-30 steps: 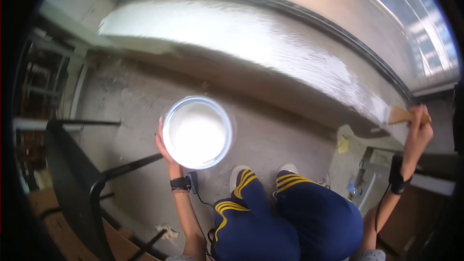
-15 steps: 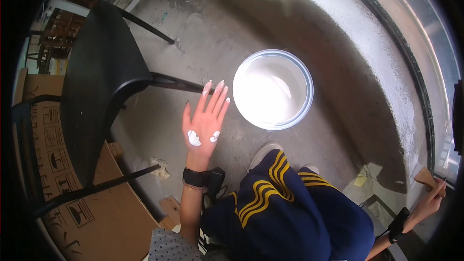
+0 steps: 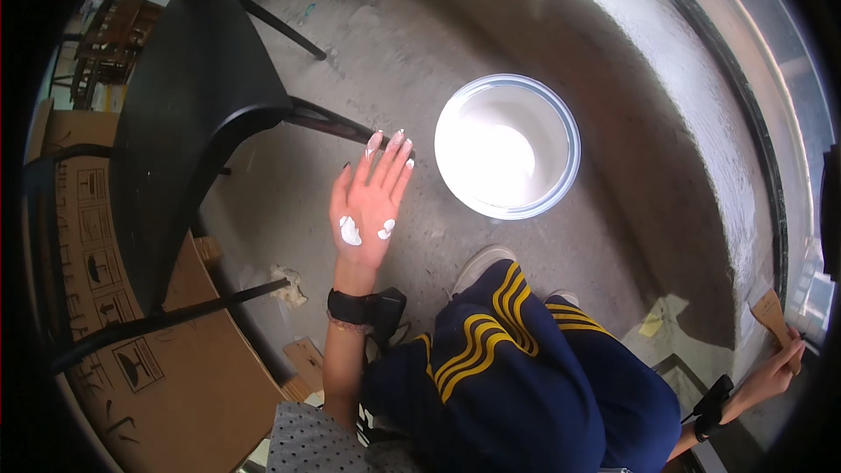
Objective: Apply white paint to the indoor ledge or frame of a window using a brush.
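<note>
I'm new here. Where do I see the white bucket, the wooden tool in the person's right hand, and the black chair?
White bucket (image 3: 554,136): head view, on its inner wall.
Wooden tool (image 3: 771,316): head view, on its flat wooden part.
Black chair (image 3: 197,83): head view, on its broad smooth panel.

The single view comes from a fisheye camera worn on the person's head, facing steeply down at the floor (image 3: 372,61). It sits close above the wearer's own trousers (image 3: 534,394), which loom large at the bottom centre. The left forearm (image 3: 342,372) enters from the lower edge. From overhead it looks into the white bucket (image 3: 550,140), just right of and above the centre. The wide lens bends the ledge (image 3: 653,22) along the right side, takes in the chair (image 3: 197,114) at left, and darkens the corners.
</note>
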The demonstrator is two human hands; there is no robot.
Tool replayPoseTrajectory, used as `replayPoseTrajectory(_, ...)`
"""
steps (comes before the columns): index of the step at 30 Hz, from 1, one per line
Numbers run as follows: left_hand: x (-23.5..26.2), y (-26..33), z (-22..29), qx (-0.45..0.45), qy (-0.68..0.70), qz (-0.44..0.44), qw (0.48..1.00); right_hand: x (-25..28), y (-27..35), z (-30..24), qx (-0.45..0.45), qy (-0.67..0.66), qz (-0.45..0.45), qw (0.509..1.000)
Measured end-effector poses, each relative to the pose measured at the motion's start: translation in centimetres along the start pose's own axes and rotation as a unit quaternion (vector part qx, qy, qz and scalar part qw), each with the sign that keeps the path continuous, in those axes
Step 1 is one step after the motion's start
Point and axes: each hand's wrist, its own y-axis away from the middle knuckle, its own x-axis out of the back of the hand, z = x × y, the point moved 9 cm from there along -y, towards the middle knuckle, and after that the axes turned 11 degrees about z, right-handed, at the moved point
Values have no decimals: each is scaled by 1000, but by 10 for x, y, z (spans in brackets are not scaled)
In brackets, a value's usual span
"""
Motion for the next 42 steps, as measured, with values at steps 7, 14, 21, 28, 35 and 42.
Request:
replayPoseTrajectory(7,46,3,15,-37,-39,39,998,-6,-4,-24,5,-11,1,1000)
replayPoseTrajectory(14,115,19,-10,-16,-82,195,977,-16,-14,-77,62,48,-29,996)
replayPoseTrajectory(21,122,14,-44,62,-76,161,982,-31,-18,-116,115,-3,-34,993)
replayPoseTrajectory(28,110,9,-19,25,-77,139,987,-41,-9,-139,42,-148,12,988)
replayPoseTrajectory(35,48,18,-5,49,-31,103,993,-68,22,-208,153,-197,20,968)
replayPoseTrajectory(42,32,13,-6,89,68,-67,991,-111,46,-228,124,-241,-69,960)
